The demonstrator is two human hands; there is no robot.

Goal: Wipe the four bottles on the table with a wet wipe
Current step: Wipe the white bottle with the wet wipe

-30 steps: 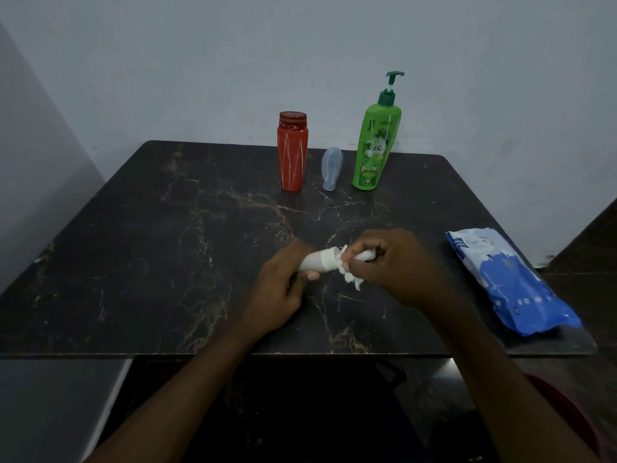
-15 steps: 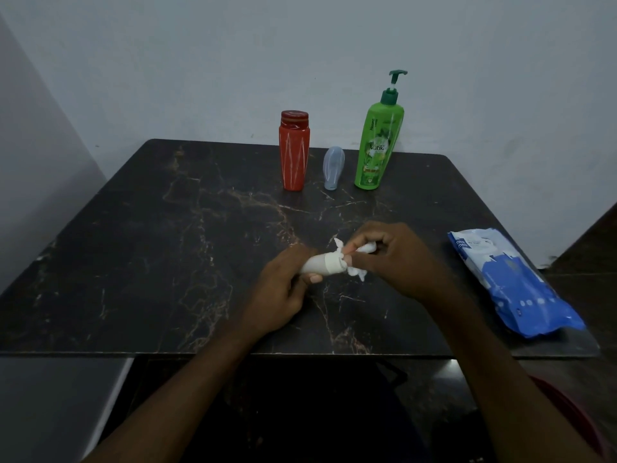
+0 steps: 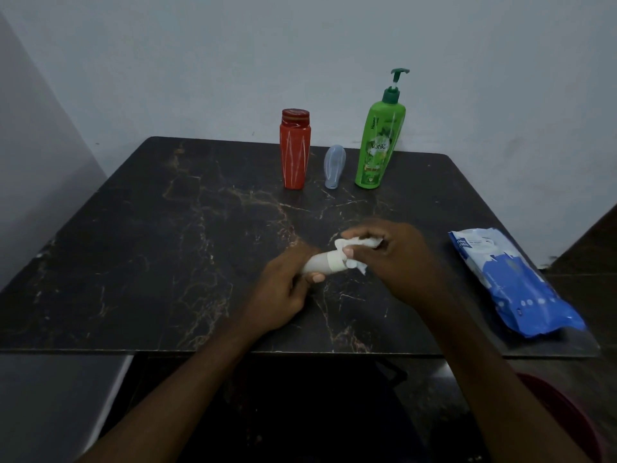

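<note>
A small white bottle (image 3: 321, 264) lies on its side in the air just above a dark marble-patterned table (image 3: 133, 262), held between two bare hands near the middle of the tabletop. The left hand (image 3: 283, 290) grips its wider end, fingers curled round the body and the thumb (image 3: 315, 278) pressed against its underside. A crumpled white wet wipe (image 3: 355, 246) is bunched over the bottle's narrow end. The right hand (image 3: 399, 259) pinches this wipe, its fingers (image 3: 362, 233) curled over the top of the cloth and its thumb tip pushing in from below, touching the bottle's neck. A loose corner of the wipe hangs just under that thumb.

Beyond the fingertips, towards the far edge of the table, three more bottles stand in a row, well apart from the hands: a red bottle (image 3: 295, 150) with pale streaks and a red cap, straight past the left hand's fingers; a small pale blue bottle (image 3: 334, 167) just beside it, leaning slightly; and a tall green pump bottle (image 3: 380, 143) past the right hand's fingers.

To the outside of the right hand, near the table's edge, a blue and white pack of wipes (image 3: 510, 282) lies flat. A plain pale wall (image 3: 233, 61) rises behind the table
</note>
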